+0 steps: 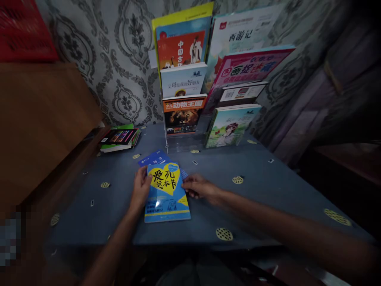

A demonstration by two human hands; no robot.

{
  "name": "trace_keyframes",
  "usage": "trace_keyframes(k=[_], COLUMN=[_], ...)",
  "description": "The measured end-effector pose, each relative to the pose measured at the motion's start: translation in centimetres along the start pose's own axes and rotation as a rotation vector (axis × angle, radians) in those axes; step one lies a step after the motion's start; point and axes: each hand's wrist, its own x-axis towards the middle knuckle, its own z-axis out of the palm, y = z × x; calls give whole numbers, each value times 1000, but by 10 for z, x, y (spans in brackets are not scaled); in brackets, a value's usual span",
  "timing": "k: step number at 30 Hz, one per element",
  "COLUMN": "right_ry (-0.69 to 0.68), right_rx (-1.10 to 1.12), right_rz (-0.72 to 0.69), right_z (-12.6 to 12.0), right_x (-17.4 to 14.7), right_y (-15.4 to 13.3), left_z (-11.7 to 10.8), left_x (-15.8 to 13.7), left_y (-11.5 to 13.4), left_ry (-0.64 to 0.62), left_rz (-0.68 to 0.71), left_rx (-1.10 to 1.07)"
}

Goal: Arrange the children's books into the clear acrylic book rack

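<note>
- My two hands, left grip [141, 186] and right grip [199, 186], are both closed on one blue book [166, 204] — one at each side edge.
- It's over the table [264, 171], partly covering a darker blue booklet [151, 159].
- Beyond: one rack [186, 143] — eight books [182, 115] showing, four per column.

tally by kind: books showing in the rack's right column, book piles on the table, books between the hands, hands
Right-column books: 西游记, pink book, barcoded book, girl-cover book: 4
Book pile: 1
Yellow-and-blue book: 1
Left hand, right hand: 2
Total: 8
</note>
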Motion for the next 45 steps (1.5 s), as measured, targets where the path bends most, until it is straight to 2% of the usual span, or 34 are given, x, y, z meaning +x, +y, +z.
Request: trace_keyframes(k=[4,8,11,13,15,19,22,24,26,30,33,35,37,39,41,43,45], right_ry=[-50,-95,-157,-223,-254,-188,-138,-123,-99,-75,12,100,128,43,-44,-87,-72], right_rx=[-54,43,144,177,177,90,25,-4,-74,-436,-693,-817,-880,-880,-858,-901,-965], right_rz=[2,-13,-39,-101,-208,-504,-670,-731,-786,-891,-958,-968,-968,-992,-1016,-1000,-958], right_z=[4,9,12,12,9,-2,-9,-13,-17,-32,-41,-36,-18,10,41,64,73], right_x=[2,5,5,3,-1,-7,0,10,23,36,36,34,34,38,48,63,78], right_y=[5,13,10,-1,-20,-64,-71,-55,-27,30,43,36,20,3,-12,-21,-25], left_z=[-12,-22,-27,-30,-32,-37,-46,-53,-59,-68,-71,-68,-61,-50,-40,-33,-30], left_x=[12,10,9,11,16,26,24,14,-2,-43,-56,-48,-28,-4,16,26,29], left_y=[18,25,31,45,68,119,130,117,91,35,16,13,12,7,-2,-14,-24], left_ry=[87,-82,-138,-159,-172,-186,-229,-318,-472,-676,-760,-728,-593,-412,-288,-249,-241], left_rz=[-283,-474,-495,-416,-248,187,423,478,475,515,565,572,550,522,519,549,577], left_rx=[-315,-407,-397,-388,-388,-374,-258,-99,111,501,661,691,706,738,779,807,839])
